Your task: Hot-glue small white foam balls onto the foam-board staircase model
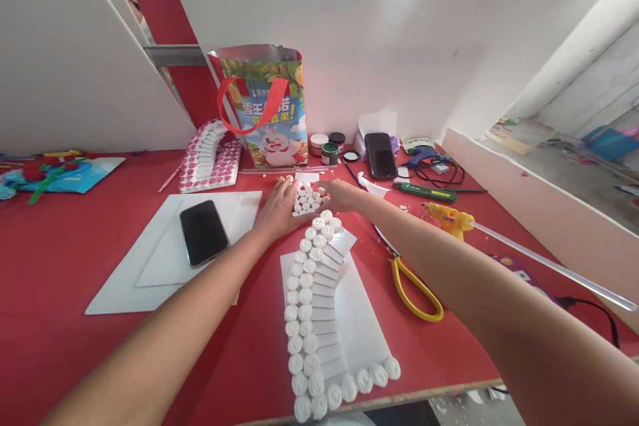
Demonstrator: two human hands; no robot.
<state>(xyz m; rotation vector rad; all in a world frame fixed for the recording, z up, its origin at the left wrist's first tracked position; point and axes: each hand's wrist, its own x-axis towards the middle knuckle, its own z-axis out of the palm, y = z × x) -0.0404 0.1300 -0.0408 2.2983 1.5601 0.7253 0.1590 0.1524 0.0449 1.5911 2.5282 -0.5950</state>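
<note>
A cluster of small white rolled pieces (309, 200) lies on the red table between my two hands. My left hand (280, 208) rests along the cluster's left side, open, with its fingers stretched forward. On the right side, my right hand (339, 196) curves against the pieces. Its fingers are partly hidden but look apart, so it appears open. Nearer to me is a white board (357, 306) with a curved strip of grey-white slats (324, 309). White rosettes (305, 279) form a double row along the strip's left edge and a single row along the bottom.
Yellow-handled scissors (414, 289) and a yellow glue gun (449, 219) with a long glue stick lie right. A phone (204, 233) sits on white sheets (124, 279) at left. Behind stand a printed bag (272, 113), a pink-and-white decorated piece (210, 160), paint jars (329, 153) and another phone (381, 154).
</note>
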